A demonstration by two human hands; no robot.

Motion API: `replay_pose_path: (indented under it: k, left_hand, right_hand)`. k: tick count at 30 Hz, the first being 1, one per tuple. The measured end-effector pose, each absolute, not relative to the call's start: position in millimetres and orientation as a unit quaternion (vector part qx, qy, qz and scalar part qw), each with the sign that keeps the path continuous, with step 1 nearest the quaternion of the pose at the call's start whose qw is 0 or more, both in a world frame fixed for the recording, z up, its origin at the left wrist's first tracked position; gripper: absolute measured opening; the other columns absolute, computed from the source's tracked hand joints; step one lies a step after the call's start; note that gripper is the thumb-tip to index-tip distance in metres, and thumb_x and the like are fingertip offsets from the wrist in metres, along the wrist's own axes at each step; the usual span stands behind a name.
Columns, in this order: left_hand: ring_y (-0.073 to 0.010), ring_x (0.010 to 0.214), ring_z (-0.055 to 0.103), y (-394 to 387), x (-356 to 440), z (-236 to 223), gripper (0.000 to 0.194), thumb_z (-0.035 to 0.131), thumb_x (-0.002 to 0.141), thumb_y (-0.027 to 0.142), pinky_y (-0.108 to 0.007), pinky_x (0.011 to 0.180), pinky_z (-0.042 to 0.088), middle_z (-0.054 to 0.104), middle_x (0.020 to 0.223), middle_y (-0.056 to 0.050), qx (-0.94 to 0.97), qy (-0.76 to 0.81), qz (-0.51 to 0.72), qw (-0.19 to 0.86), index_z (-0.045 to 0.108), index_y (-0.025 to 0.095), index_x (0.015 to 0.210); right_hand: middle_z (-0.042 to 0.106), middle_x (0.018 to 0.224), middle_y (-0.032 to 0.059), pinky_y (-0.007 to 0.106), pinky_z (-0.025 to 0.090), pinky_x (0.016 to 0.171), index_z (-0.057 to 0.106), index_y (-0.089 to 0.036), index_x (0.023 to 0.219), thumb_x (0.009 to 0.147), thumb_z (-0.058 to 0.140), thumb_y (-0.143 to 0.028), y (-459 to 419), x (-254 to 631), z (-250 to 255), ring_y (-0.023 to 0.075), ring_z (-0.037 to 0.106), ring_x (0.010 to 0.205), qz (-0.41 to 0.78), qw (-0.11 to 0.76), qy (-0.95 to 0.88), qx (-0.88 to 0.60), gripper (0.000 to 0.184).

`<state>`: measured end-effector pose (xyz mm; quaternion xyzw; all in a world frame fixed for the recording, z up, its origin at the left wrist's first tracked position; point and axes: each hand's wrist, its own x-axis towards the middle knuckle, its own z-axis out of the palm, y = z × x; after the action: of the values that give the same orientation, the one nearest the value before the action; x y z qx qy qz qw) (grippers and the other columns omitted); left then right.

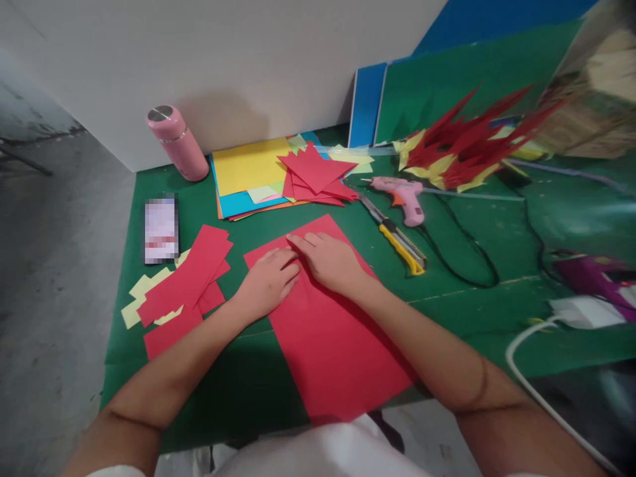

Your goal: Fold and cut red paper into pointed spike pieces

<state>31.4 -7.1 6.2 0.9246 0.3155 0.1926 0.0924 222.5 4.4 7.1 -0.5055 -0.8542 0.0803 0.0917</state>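
Observation:
A large red paper sheet (pixel 348 351) lies lengthwise before me, its near end reaching my body. My left hand (pixel 268 281) rests on its far left part, fingers bent and closed against the paper. Beside it, my right hand (pixel 330 262) presses on the same sheet near the far edge, its fingers pointing left and its fingertips close to those of the left. The paper directly beneath both palms is hidden. To the left lie cut red paper strips (pixel 186 278) over pale yellow pieces (pixel 144 288).
Beyond the sheet are a yellow-handled utility knife (pixel 400 245), a pink glue gun (pixel 402 195) with a black cord, and red star-like cutouts (pixel 318 169) on coloured paper (pixel 248 165). A pink bottle (pixel 179 146), a phone (pixel 161 230), a red-and-yellow paper flame (pixel 462 146) and a white plug (pixel 586 311) stand around.

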Motion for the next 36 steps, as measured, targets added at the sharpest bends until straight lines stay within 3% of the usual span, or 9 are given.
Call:
replay_pose_path:
  k: [6,11,16,27,36]
  left_hand:
    - [-0.0263,0.117,0.061,-6.7,30.7,4.7,0.023,0.044,0.099,0.021,-0.046,0.101,0.053,0.064,0.121,-0.014,0.924,0.314,0.194,0.094,0.066,0.015,0.101]
    - [-0.0269,0.117,0.062,-5.9,30.2,4.9,0.023,0.044,0.099,0.020,-0.046,0.102,0.052,0.064,0.122,-0.016,0.927,0.306,0.196,0.089,0.066,0.014,0.102]
    - [-0.0260,0.121,0.061,-5.8,29.7,5.1,0.021,0.045,0.099,0.021,-0.045,0.104,0.052,0.063,0.125,-0.014,0.928,0.307,0.192,0.090,0.064,0.016,0.103]
    - [-0.0253,0.123,0.060,-5.2,28.8,4.3,0.020,0.046,0.098,0.021,-0.044,0.106,0.051,0.062,0.129,-0.014,0.928,0.306,0.189,0.095,0.064,0.016,0.105]
    - [-0.0259,0.126,0.058,-6.5,29.3,6.3,0.023,0.044,0.099,0.021,-0.045,0.108,0.049,0.060,0.134,-0.015,0.928,0.317,0.169,0.105,0.064,0.015,0.107]
  right_hand:
    - [0.066,0.125,0.0142,0.036,0.046,0.085,0.051,-0.014,0.137,0.099,0.037,-0.019,6.7,223.5,2.0,0.0261,0.061,0.107,0.078,0.149,-0.842,-0.513,0.041]
    - [0.070,0.105,0.0130,0.034,0.046,0.079,0.060,-0.015,0.124,0.101,0.037,-0.024,8.6,228.6,-1.8,0.0246,0.062,0.097,0.075,0.156,-0.853,-0.493,0.034]
    - [0.068,0.094,0.0118,0.032,0.043,0.075,0.061,-0.014,0.127,0.103,0.035,-0.028,9.8,232.5,-4.6,0.0236,0.060,0.091,0.068,0.155,-0.864,-0.475,0.038]
    - [0.064,0.085,0.0094,0.030,0.037,0.068,0.060,-0.014,0.131,0.104,0.031,-0.028,9.8,236.1,-10.0,0.0204,0.055,0.081,0.020,0.150,-0.884,-0.442,0.042]
    - [0.064,0.085,0.0097,0.030,0.037,0.070,0.061,-0.013,0.130,0.103,0.037,-0.023,10.2,236.7,-12.6,0.0207,0.054,0.081,0.048,0.171,-0.883,-0.434,0.038]
